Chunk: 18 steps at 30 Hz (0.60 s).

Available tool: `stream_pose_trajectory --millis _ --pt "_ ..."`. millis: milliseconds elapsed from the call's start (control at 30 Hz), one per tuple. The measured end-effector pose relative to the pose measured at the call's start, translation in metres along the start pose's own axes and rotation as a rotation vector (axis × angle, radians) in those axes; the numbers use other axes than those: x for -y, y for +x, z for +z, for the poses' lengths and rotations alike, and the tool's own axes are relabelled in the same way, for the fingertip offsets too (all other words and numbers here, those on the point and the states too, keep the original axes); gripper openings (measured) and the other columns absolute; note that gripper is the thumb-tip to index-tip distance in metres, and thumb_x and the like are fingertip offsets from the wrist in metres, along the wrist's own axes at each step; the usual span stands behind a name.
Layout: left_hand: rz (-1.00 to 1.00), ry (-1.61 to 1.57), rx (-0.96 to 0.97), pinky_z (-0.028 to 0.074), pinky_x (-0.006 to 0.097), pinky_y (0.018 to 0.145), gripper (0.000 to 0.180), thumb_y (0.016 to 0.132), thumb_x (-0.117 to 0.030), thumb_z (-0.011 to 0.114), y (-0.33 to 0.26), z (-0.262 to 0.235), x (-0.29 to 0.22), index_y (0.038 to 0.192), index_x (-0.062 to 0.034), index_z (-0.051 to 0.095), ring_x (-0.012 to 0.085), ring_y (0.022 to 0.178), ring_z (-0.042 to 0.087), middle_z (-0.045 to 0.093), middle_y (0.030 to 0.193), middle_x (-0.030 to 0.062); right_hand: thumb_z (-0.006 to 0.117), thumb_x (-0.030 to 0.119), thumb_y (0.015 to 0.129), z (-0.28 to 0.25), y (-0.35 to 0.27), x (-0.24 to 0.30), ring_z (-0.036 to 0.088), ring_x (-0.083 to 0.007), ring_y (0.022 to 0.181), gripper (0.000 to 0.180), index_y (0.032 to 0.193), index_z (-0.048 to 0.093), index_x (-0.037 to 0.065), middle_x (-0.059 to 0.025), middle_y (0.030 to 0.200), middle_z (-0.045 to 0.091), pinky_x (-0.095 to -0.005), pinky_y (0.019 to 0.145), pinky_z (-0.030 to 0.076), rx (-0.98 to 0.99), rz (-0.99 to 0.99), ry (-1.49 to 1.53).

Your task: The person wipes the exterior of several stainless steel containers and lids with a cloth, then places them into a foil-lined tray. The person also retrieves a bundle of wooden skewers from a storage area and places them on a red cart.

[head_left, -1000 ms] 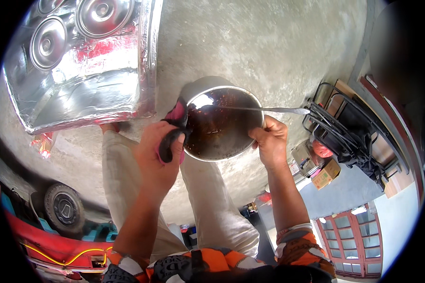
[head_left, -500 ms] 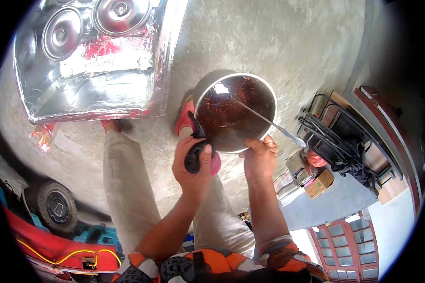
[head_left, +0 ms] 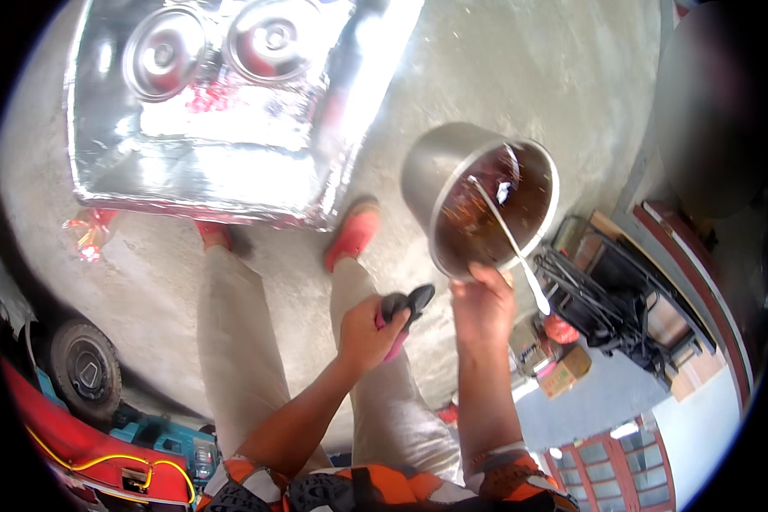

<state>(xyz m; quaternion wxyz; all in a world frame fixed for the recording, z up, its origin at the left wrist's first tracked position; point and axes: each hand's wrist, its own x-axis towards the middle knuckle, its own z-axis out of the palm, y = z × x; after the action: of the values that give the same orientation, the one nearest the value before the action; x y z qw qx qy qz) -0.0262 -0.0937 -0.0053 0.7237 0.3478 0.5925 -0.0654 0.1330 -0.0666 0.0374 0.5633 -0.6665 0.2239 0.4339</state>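
A deep steel pot (head_left: 439, 175) hangs tilted at the right of centre, its mouth toward me. Dark reddish-brown liquid (head_left: 474, 230) with reddish bits lies inside. My right hand (head_left: 485, 311) grips the near rim, thumb on the edge. A long metal ladle (head_left: 512, 235) leans across the mouth, its handle out over the rim and its head in the liquid. My left hand (head_left: 363, 337) is closed around a bunched black-and-pink cloth (head_left: 416, 303), left of the pot and apart from it.
A foil-covered table (head_left: 205, 183) with two round steel lids (head_left: 273, 38) stands at upper left. Folded black chairs (head_left: 610, 307) and a cardboard box (head_left: 565, 371) are at right. A tyre (head_left: 85, 371) and red machine (head_left: 102, 465) lie at lower left.
The pot has moved right and tipped further, with the ladle still in it. My left hand and its cloth have come away from the pot's left side.
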Motion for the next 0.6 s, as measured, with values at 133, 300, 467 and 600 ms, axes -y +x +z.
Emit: stream_pose_trajectory --millis 133,300,467,600 --pt "0.120 0.034 -0.087 0.046 0.033 0.056 0.025 0.071 -0.025 0.068 -0.005 -0.030 0.020 0.084 -0.0056 0.061 0.0240 0.060 0.059 0.058 0.066 0.0095 0.054 -0.003 0.069 0.026 -0.020 0.019 0.058 -0.0167 0.077 0.034 0.103 0.054 0.003 -0.0105 0.095 0.060 -0.0246 0.049 0.043 0.141 -0.141 -0.099" --pt "0.049 0.117 -0.040 0.047 0.030 0.058 0.023 0.073 -0.022 0.066 -0.003 -0.062 0.035 0.089 -0.0061 0.060 0.0201 0.062 0.060 0.060 0.069 0.0076 0.053 -0.004 0.068 0.076 -0.030 0.010 0.058 -0.0178 0.061 0.027 0.094 0.057 0.000 -0.0122 0.084 0.061 -0.0239 0.042 0.042 0.308 -0.167 -0.205" --pt "-0.012 0.050 0.061 0.047 0.031 0.056 0.021 0.075 -0.024 0.064 0.000 -0.080 0.029 0.087 -0.0083 0.059 0.0190 0.060 0.061 0.058 0.066 0.0052 0.054 -0.005 0.070 0.139 -0.015 -0.039 0.056 -0.0156 0.058 0.017 0.086 0.058 -0.002 -0.0100 0.076 0.060 -0.0251 0.045 0.043 0.413 -0.006 -0.298" --pt "0.051 0.021 0.046 0.046 0.032 0.054 0.021 0.074 -0.027 0.065 0.001 -0.089 0.022 0.081 -0.0080 0.057 0.0212 0.058 0.059 0.057 0.064 0.0059 0.052 -0.006 0.069 0.174 0.024 -0.095 0.053 -0.0137 0.053 0.015 0.082 0.059 -0.002 -0.0080 0.073 0.059 -0.0228 0.043 0.041 0.393 0.081 -0.420"
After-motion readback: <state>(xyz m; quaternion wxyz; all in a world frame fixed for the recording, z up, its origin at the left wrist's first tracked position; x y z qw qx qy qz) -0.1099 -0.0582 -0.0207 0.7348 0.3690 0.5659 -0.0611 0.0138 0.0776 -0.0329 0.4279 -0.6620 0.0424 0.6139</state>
